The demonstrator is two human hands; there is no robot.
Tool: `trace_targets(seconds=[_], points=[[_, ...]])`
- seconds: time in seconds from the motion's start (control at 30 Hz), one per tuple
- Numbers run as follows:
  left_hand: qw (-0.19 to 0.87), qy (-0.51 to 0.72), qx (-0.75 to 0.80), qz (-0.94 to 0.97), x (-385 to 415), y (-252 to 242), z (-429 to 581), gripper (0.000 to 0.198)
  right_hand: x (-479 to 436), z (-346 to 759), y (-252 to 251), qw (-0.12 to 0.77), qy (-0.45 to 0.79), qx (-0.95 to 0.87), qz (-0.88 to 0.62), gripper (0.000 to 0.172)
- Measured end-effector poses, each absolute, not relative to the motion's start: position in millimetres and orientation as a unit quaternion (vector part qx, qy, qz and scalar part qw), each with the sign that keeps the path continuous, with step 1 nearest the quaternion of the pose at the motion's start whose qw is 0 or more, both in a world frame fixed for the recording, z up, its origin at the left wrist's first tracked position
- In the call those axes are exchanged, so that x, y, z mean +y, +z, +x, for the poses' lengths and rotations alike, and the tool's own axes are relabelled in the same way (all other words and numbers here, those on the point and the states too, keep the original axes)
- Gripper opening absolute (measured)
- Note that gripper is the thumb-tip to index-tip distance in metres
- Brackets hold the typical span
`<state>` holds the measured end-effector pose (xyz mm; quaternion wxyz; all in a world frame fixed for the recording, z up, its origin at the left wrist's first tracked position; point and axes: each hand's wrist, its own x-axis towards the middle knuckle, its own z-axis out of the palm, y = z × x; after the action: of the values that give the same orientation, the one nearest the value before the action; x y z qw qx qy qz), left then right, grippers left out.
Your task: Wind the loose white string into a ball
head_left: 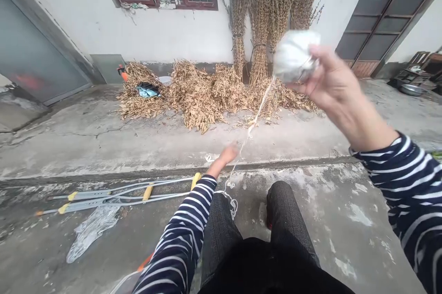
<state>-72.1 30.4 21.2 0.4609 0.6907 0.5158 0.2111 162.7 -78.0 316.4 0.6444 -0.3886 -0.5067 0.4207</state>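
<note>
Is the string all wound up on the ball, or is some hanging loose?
Some hangs loose. The right hand holds the ball up, and string trails from it down past the left hand to the knees.

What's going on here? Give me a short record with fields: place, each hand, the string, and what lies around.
place: concrete yard by a white wall
right hand: raised, gripping a white ball of string
left hand: stretched forward and low, at the string
string: runs from the ball down past the left hand to the person's knees
ground left: crutches, clear plastic sheet
by wall: heaped dry stalks, upright bundles
</note>
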Motion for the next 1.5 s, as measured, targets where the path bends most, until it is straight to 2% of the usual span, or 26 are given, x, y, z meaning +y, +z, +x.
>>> trace_targets(seconds=[0.07, 0.17, 0.23, 0.33, 0.4, 0.47, 0.73, 0.87, 0.97, 1.17, 1.3, 1.5], points=[[0.461, 0.298, 0.489, 0.678, 39, 61, -56, 0.058, -65, 159, 290, 0.625, 0.450, -0.490, -0.408, 0.044], [0.544, 0.497, 0.303, 0.604, 37, 117, -26, 0.056, -51, 152, 267, 0.597, 0.478, -0.483, -0.427, 0.043], [0.562, 0.562, 0.223, 0.564, 32, 143, -5, 0.052, -48, 147, 262, 0.576, 0.494, -0.487, -0.432, 0.042], [0.554, 0.604, 0.209, 0.534, 27, 154, 22, 0.034, -47, 144, 261, 0.560, 0.504, -0.491, -0.438, 0.040], [0.557, 0.604, 0.230, 0.522, 27, 148, 33, 0.017, -48, 147, 262, 0.557, 0.508, -0.485, -0.443, 0.040], [0.564, 0.594, 0.246, 0.517, 30, 137, 36, 0.009, -50, 152, 262, 0.553, 0.518, -0.476, -0.446, 0.039], [0.578, 0.554, 0.280, 0.530, 35, 129, 21, 0.011, -61, 166, 251, 0.533, 0.572, -0.469, -0.411, 0.043], [0.628, 0.461, 0.249, 0.576, 22, 137, 14, 0.013, -61, 178, 247, 0.563, 0.579, -0.439, -0.393, 0.045], [0.665, 0.381, 0.209, 0.607, 12, 136, 10, 0.020, -59, 189, 247, 0.570, 0.567, -0.435, -0.405, 0.047], [0.681, 0.360, 0.203, 0.605, -8, 122, 9, 0.029, -47, 199, 246, 0.580, 0.509, -0.469, -0.430, 0.054], [0.709, 0.339, 0.190, 0.589, -20, 116, 10, 0.028, -40, 198, 241, 0.583, 0.464, -0.472, -0.471, 0.050], [0.775, 0.299, 0.194, 0.522, -10, 109, 7, 0.019, -55, 181, 246, 0.580, 0.429, -0.543, -0.429, 0.053]])
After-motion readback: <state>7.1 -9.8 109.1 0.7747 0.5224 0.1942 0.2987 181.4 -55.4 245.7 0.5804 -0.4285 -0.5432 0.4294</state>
